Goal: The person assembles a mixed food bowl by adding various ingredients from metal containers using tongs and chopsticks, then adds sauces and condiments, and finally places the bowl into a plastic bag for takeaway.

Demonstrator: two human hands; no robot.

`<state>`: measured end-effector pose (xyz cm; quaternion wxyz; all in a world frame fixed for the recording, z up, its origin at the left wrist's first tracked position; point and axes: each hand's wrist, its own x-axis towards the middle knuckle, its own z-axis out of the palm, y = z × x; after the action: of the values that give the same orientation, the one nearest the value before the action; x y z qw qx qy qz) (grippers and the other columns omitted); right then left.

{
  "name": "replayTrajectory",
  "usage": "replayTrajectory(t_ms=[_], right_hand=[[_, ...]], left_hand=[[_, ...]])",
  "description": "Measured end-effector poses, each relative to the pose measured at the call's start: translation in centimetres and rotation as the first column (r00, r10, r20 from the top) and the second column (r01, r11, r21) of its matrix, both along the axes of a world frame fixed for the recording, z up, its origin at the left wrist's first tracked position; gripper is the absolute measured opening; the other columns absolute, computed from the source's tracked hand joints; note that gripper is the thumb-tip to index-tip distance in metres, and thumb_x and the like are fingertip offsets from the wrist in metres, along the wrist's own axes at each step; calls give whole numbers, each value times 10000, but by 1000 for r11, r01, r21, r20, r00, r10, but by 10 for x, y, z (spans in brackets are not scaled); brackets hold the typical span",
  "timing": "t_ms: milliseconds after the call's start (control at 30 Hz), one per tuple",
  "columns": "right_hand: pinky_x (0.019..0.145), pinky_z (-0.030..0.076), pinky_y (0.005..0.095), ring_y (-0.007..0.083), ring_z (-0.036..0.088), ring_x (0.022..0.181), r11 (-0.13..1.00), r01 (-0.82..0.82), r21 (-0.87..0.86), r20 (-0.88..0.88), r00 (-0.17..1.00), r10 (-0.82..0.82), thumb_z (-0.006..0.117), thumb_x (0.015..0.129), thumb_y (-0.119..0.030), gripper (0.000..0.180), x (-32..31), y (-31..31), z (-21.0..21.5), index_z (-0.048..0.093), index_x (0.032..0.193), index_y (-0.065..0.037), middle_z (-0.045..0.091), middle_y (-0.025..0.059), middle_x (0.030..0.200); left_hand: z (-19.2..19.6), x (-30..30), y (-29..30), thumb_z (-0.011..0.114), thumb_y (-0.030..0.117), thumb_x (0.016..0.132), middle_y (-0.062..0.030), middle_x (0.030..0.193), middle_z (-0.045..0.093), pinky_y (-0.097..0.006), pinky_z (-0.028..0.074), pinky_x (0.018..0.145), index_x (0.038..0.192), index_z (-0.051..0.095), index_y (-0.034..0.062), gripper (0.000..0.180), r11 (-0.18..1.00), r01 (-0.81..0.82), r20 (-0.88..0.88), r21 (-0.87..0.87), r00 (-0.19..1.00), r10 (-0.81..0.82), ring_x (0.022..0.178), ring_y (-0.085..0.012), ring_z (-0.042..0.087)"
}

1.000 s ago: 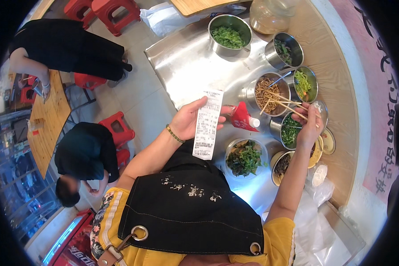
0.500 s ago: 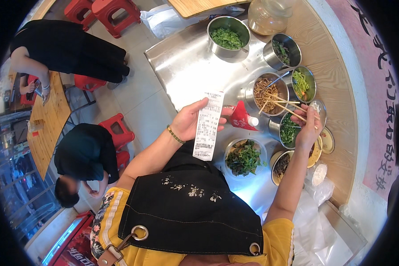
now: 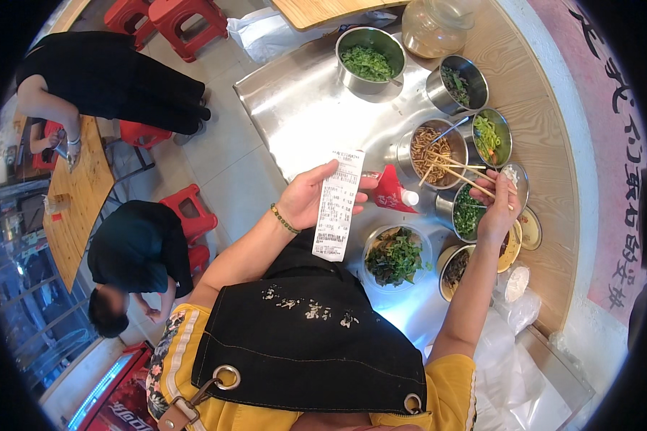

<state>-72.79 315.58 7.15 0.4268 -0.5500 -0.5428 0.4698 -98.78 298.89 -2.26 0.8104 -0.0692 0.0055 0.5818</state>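
My left hand [image 3: 302, 197] holds a long white printed receipt [image 3: 336, 208], thumb pressed on its upper part and fingers behind it. Just right of those fingers lies a red pouch [image 3: 394, 191] with a white screw cap. My right hand [image 3: 496, 205] grips wooden chopsticks [image 3: 467, 174], whose tips reach over a steel pot of brown, crisp-looking pieces [image 3: 430, 138]. Below that hand, partly covered by it, stands a steel pot of chopped green herbs [image 3: 467, 213]. A clear round tub holding leafy greens [image 3: 395, 258] stands between my forearms.
On the steel counter [image 3: 295, 108] stand a large pot of chopped greens [image 3: 366, 63], smaller steel pots and a glass jar [image 3: 435, 29]. Plastic bags [image 3: 510, 352] lie at lower right. At left, two people in dark clothes are near a wooden table [image 3: 86, 208] and red stools [image 3: 190, 215].
The receipt and my left hand have shifted very slightly. My right hand stays over the pots with the chopsticks, almost unmoved.
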Motion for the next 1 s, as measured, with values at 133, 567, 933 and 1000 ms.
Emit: replayTrajectory(t_ms=[133,567,933,1000], right_hand=[[528,518,242,155,605,561,1000,-4,4,-1,1000,4,509,936,-252,325,0,0,-1,597,946,61,634,127,738],[523,522,248,158,604,558,1000,-8,1,-17,1000,8,513,934,-252,321,1,1,-2,595,949,58,631,127,738],[578,538,258,170,621,613,999,11,42,1,1000,-11,480,942,-258,342,-3,10,6,584,982,65,640,134,788],[564,544,265,181,628,608,996,-8,88,-110,994,18,485,939,-245,342,-16,16,13,582,983,80,642,152,790]], left_hand=[[0,0,0,263,331,991,-291,1316,409,-481,479,912,1388,279,61,481,1000,3,-2,-6,1000,-3,1045,-351,584],[0,1,2,265,346,990,-284,1302,430,-483,483,904,1413,242,99,490,1000,-5,-17,8,1000,5,1043,-351,586],[0,-2,1,233,364,990,-285,1315,416,-479,485,902,1384,293,56,503,1000,-8,18,-6,1000,8,1050,-349,583],[-4,-3,0,228,363,991,-286,1317,413,-480,484,903,1387,288,55,505,1000,-13,13,-14,1000,13,1054,-351,581]])
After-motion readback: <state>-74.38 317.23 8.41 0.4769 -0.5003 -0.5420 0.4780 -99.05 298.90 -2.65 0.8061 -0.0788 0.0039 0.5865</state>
